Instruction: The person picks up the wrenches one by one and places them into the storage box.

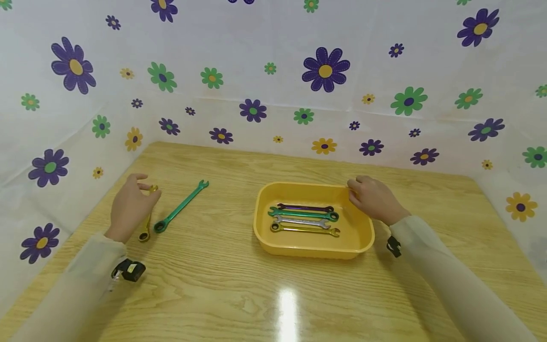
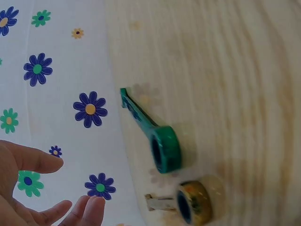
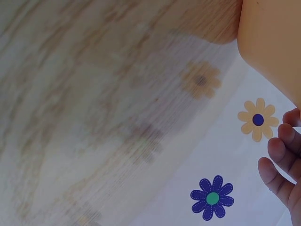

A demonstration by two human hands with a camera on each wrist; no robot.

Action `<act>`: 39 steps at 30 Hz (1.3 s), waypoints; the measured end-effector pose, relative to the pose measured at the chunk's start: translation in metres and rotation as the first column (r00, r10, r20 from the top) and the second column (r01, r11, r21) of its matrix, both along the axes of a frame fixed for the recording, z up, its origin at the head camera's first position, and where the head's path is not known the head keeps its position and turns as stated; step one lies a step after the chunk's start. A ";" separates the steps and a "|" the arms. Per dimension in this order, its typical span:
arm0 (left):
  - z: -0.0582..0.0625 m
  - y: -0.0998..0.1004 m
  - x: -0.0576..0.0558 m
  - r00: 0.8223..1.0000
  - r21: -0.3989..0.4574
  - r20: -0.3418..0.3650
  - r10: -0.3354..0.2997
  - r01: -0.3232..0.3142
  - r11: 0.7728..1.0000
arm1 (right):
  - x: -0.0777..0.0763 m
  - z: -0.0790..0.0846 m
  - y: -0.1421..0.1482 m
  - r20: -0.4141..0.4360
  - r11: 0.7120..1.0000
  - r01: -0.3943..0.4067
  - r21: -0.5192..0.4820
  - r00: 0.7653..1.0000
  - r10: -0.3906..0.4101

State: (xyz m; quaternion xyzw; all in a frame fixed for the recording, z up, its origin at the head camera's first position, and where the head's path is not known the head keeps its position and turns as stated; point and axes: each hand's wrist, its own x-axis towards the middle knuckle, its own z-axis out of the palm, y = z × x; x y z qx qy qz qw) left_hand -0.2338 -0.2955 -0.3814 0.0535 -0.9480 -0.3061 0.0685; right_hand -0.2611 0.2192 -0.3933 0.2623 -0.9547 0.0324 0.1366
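Four wrenches (image 1: 303, 215) occupy the tray (image 1: 307, 251); two wrenches (image 1: 183, 205) remain outside. Left hand (image 1: 131, 206): fingers parted, empty. Right hand (image 1: 376, 198): fingers grip tray.

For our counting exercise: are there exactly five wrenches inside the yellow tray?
No, the yellow tray holds four: a purple wrench, a green wrench, a silver wrench and a gold wrench.

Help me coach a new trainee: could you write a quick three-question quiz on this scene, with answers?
1. How many wrenches lie inside the yellow tray?
2. True or false: every wrench in view is inside the tray.
3. Which of the hands grips the tray's rim? A) left B) right

Key:
1. Four.
2. False; a loose green wrench and a loose gold wrench lie outside it.
3. B, the right hand.
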 end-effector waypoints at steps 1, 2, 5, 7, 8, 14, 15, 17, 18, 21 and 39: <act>-0.002 -0.002 0.000 1.000 -0.009 0.003 0.001 -0.001 1.000 | 0.000 0.000 0.000 -0.002 1.000 -0.002 -0.001 1.000 0.002; -0.003 -0.004 0.000 1.000 -0.018 0.006 0.002 -0.002 1.000 | -0.001 0.000 0.000 -0.004 1.000 -0.004 0.000 1.000 0.004; -0.008 -0.009 -0.001 1.000 -0.039 0.022 0.000 0.001 0.999 | -0.002 -0.001 0.001 -0.007 1.000 -0.008 0.000 1.000 0.008; -0.011 -0.012 -0.002 0.999 -0.050 0.050 -0.002 0.005 0.999 | -0.002 -0.002 0.002 -0.009 1.000 -0.010 0.000 1.000 0.010; -0.012 -0.013 -0.002 0.998 -0.059 0.069 -0.003 0.007 0.998 | -0.003 -0.002 0.002 -0.009 1.000 -0.011 0.000 1.000 0.011; -0.021 -0.021 -0.003 0.986 -0.106 0.168 -0.017 0.035 0.994 | -0.004 -0.002 0.003 -0.010 1.000 -0.021 -0.003 1.000 0.021; -0.022 -0.021 -0.002 0.985 -0.111 0.174 -0.020 0.040 0.993 | -0.004 -0.002 0.003 -0.010 1.000 -0.021 -0.002 1.000 0.021; -0.023 -0.021 -0.003 0.983 -0.127 0.181 -0.020 0.044 0.991 | -0.004 -0.002 0.003 -0.011 1.000 -0.020 0.000 1.000 0.020; -0.024 -0.021 -0.003 0.983 -0.136 0.183 -0.020 0.046 0.990 | -0.004 -0.002 0.003 -0.010 1.000 -0.018 0.000 1.000 0.018; -0.024 -0.021 -0.003 0.978 -0.174 0.207 -0.014 0.051 0.983 | -0.005 -0.003 0.002 -0.005 1.000 -0.013 0.002 1.000 0.013; -0.020 -0.020 0.000 0.972 -0.258 0.210 -0.103 0.157 0.953 | -0.002 -0.002 0.001 0.003 1.000 -0.008 -0.002 1.000 0.008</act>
